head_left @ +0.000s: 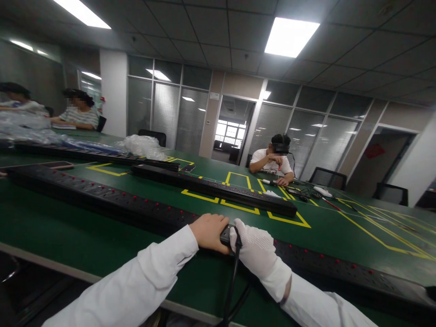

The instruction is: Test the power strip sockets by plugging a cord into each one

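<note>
A long black power strip [143, 204] with a row of red switches runs across the table in front of me. My left hand [210, 232], bare, is closed over the strip's middle, thumb on the near side. Right beside it, my right hand [257, 247] in a white dotted glove is closed around a black plug; its black cable [235, 277] hangs down over the table's front edge. A dark block [225, 236] shows between my hands; I cannot tell whether it is part of the plug or the strip. A second black power strip [214, 188] lies behind.
On the green table [112, 245], yellow tape [289, 222] marks outlines. More strips, clear plastic wrap [145, 146] and a phone [51, 165] lie at left. A person [272, 159] sits opposite near loose cables [303, 193]; two others sit at the far left.
</note>
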### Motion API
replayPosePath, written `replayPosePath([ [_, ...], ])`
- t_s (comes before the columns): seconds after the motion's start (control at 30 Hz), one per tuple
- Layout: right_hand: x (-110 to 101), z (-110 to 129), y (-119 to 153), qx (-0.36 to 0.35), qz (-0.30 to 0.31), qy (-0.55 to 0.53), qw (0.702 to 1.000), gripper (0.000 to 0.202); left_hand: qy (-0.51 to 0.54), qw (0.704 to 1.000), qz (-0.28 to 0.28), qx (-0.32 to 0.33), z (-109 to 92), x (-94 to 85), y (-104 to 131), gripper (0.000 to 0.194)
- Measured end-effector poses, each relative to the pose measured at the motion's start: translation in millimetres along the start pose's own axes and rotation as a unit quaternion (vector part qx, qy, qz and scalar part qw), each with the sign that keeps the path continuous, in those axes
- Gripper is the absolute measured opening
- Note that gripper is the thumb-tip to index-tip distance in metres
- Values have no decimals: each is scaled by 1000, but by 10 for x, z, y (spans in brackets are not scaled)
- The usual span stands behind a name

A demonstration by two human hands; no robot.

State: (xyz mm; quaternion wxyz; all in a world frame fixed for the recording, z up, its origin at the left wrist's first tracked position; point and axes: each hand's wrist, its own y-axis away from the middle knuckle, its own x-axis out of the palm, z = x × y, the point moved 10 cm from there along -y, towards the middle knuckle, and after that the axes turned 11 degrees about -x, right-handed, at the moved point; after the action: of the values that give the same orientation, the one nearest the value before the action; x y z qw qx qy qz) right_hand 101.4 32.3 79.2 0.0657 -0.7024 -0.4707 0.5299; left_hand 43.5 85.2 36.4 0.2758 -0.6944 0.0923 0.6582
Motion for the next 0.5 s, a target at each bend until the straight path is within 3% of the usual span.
replayPosePath([
  [0.33,35,34,-35,-15,88,-13,996,31,3,1000,6,-2,-15,5,2,64],
  [0.5,53,15,-67,-3,92,-16,996,27,14,1000,7,24,-76,-22,3,64],
])
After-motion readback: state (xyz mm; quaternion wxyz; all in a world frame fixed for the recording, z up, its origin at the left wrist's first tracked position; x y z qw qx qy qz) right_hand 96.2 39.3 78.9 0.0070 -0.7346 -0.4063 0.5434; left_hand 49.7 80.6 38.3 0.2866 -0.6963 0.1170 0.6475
